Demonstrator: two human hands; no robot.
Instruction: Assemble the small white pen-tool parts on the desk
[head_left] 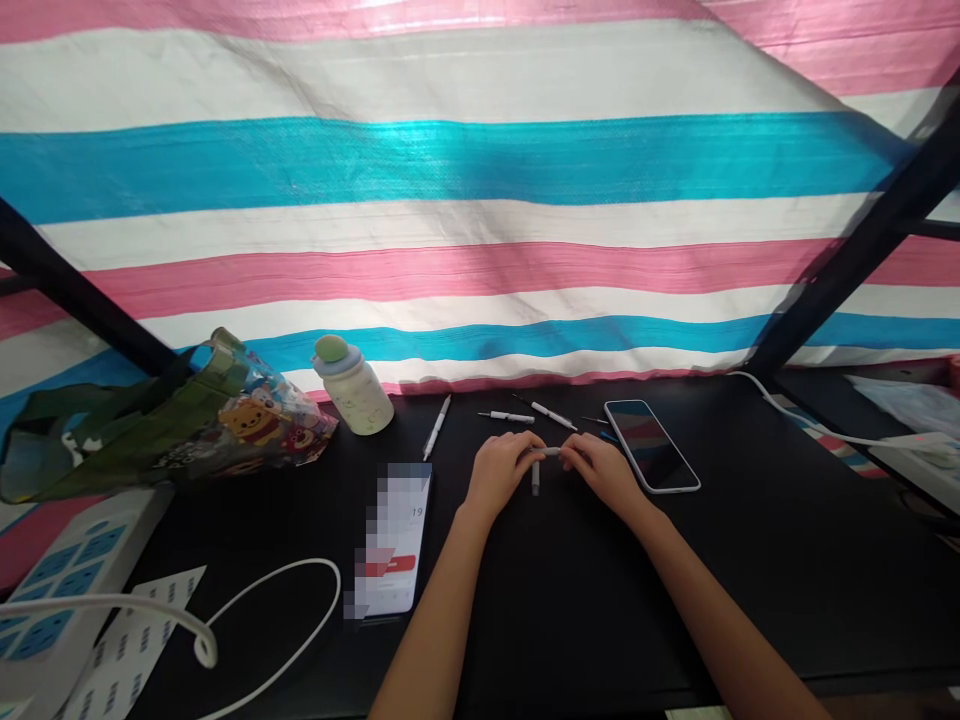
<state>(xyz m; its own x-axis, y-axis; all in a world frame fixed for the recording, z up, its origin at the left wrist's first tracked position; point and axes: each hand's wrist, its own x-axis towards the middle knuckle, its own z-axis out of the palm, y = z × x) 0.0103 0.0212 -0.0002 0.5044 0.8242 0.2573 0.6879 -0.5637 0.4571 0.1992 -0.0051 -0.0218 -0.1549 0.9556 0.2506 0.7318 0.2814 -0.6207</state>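
Note:
Between my two hands a white pen barrel [551, 451] lies level, just above the black desk. My left hand [501, 468] pinches its left end, and my right hand [600, 470] has its fingers closed on the right end. Just below the barrel, close to my left fingertips, is a short grey pen part [535, 478]. Beyond my hands lie a white pen [510, 417] and another white pen [553, 414] with thin dark tips. A third white pen [437, 427] rests farther left. My fingers hide part of the barrel.
A lit phone [394, 545] lies left of my left forearm, and a dark-screened phone [651, 446] right of my right hand. At the back left stand a bottle [354, 385] and a green cartoon bag [247, 410]. A white cable [334, 590] loops near a power strip [71, 570].

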